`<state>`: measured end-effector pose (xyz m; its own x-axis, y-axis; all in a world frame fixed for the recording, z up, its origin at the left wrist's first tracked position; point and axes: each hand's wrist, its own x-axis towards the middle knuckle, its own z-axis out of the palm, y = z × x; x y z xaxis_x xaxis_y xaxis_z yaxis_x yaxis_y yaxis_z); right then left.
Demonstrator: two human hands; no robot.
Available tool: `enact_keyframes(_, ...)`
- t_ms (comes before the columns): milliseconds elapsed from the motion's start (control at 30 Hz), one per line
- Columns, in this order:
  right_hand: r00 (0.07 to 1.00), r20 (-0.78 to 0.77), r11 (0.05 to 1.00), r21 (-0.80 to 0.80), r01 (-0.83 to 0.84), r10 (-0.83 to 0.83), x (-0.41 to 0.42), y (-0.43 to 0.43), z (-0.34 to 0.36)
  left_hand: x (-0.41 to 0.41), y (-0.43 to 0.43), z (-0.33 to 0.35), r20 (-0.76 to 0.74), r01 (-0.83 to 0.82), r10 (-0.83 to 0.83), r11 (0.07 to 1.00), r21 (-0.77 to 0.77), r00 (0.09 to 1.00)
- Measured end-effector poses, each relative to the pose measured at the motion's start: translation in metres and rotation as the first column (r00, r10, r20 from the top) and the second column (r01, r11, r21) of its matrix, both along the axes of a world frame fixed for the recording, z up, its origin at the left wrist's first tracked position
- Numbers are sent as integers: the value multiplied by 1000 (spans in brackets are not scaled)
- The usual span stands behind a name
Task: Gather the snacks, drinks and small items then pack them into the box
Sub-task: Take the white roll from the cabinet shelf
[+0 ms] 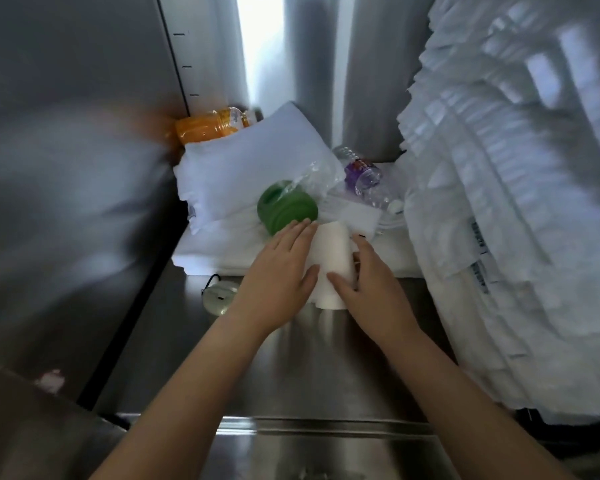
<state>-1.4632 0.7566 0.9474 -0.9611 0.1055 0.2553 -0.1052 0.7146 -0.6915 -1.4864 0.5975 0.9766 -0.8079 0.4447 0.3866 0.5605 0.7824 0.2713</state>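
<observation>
Fingers of the left hand lie straight and close together along the left flank of a smooth white cylindrical roll, with the thumb resting on its near face. The right hand wraps the roll from the other side, thumb laid across the front and fingers curled round its right edge. The roll's far end is over the near edge of a flat folded white cloth. Its near end is above the brushed stainless-steel counter.

Just beyond the left fingertips a green plastic bottle lies on its side on the cloth. A clear plastic bottle with a purple label lies to its right. An orange drink bottle lies in the far corner behind a white pillow-like pack. A pale round item with a black cord sits on the counter beside the left wrist. A stack of ruffled white packets fills the right side.
</observation>
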Motion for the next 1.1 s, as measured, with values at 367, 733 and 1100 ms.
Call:
enact_keyframes(367,997,-76,998,-62,-4,-1,40,-3,-15,18,-10,-3,-79,201,-197,978,51,977)
enact_keyframes(733,950,-312,993,108,36,-1,62,-1,9,31,-10,-10,-91,352,-353,936,-25,931)
enact_keyframes(1100,939,-337,940,295,172,-66,77,-2,8,29,-11,-13,-112,332,-338,941,-71,934)
